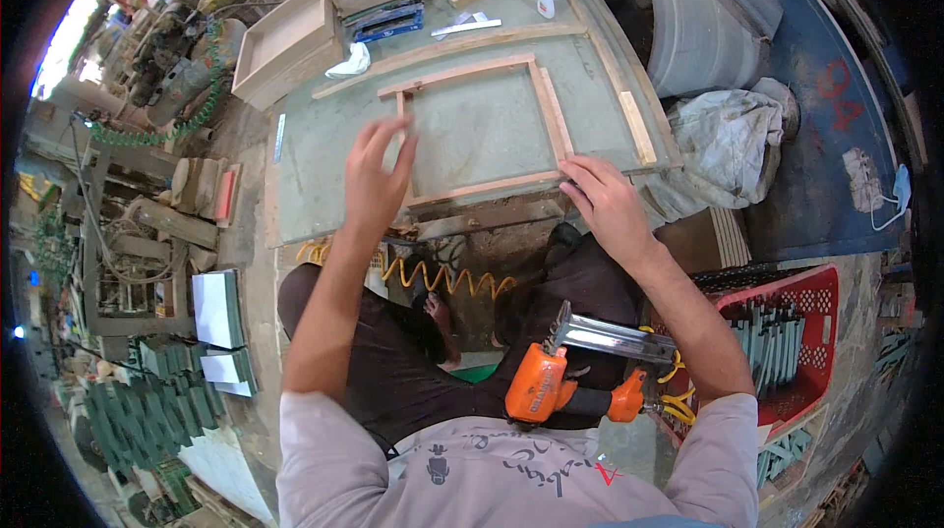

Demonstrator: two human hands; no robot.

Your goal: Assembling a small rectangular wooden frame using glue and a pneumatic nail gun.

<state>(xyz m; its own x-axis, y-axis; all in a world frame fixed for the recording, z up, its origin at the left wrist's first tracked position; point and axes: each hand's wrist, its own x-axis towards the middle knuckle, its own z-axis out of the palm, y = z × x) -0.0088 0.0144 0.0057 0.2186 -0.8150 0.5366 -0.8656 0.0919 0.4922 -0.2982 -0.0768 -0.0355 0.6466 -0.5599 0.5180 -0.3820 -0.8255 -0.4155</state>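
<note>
While left hand [378, 172] arches, right hand [608, 202] touching frame [547, 108]

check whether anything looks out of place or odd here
Yes, the orange nail gun: it appears to rest across the person's lap, an odd spot for a tool, away from the wooden frame on the table. A light-blue face mask also sits on the blue surface at far right.
</note>
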